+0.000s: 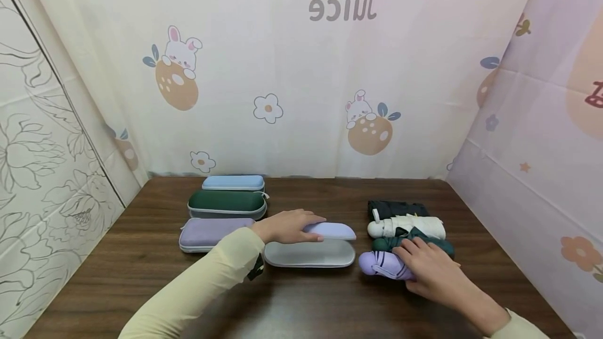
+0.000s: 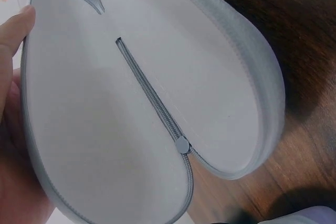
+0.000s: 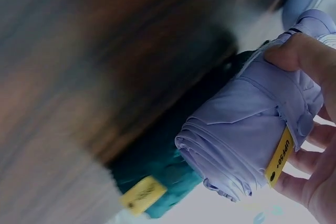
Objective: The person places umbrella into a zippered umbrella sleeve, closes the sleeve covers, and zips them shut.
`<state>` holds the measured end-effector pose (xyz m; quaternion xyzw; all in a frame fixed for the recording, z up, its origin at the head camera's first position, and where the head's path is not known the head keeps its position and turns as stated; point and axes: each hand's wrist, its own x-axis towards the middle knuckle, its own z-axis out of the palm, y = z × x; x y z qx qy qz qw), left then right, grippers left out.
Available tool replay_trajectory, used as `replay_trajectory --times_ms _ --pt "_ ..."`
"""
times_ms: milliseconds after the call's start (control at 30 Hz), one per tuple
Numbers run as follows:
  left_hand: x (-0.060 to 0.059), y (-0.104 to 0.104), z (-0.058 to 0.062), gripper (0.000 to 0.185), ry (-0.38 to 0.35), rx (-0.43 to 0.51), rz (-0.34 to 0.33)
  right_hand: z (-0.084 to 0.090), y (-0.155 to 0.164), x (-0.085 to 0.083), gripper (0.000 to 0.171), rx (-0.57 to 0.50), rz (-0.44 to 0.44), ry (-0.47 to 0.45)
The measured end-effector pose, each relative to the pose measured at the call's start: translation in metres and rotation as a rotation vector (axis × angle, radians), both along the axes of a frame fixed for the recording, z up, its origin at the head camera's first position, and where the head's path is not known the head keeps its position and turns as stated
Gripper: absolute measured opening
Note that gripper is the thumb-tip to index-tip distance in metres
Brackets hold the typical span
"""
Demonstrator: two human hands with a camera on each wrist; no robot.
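We hold the open lilac hard-shell oval case [image 1: 311, 245] with our left hand [image 1: 287, 225], fingers laid over its raised lid while the thumb presses the lid's rim in the left wrist view; the case lies in the middle of the dark wood-grain worktop [image 1: 141, 266], its pale grey lining facing up. Our right hand [image 1: 435, 271] curls its fingers round the folded lilac fabric umbrella [image 1: 383, 264], just right of the case, gripping it near the strap end. To do this well, we judge the lid should be kept wide and steady so the zipper edge does not catch the cloth, and the umbrella lifted level, its pleats kept tight. The lining looks smooth and felt-like, with a grey zipper [image 2: 155, 98] running along the hinge; the umbrella's cloth is soft, rolled in neat folds, and carries a small yellow tag [image 3: 280, 156]. Beyond the lilac umbrella lie a teal one [image 1: 414, 242], a cream one [image 1: 407, 226] and a dark one [image 1: 398, 208]; left of the open case lie closed purple [image 1: 214, 233], green [image 1: 227, 203] and pale blue [image 1: 233, 182] cases.
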<state>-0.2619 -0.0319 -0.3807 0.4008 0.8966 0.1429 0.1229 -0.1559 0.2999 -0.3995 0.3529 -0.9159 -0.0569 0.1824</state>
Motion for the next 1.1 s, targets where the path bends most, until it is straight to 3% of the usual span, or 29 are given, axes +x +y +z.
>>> replay_trajectory --times_ms 400,833,1100 --pt "0.000 0.003 -0.002 0.059 0.001 0.006 0.025 0.012 -0.040 -0.011 0.053 0.018 0.026 0.017" --pt "-0.001 0.010 -0.003 0.058 -0.010 0.028 0.018 0.008 -0.077 -0.019 0.058 0.031 0.048 0.060" --pt "0.001 0.015 -0.001 0.058 -0.020 0.022 0.025 0.002 -0.097 -0.020 0.054 0.032 0.099 0.161"
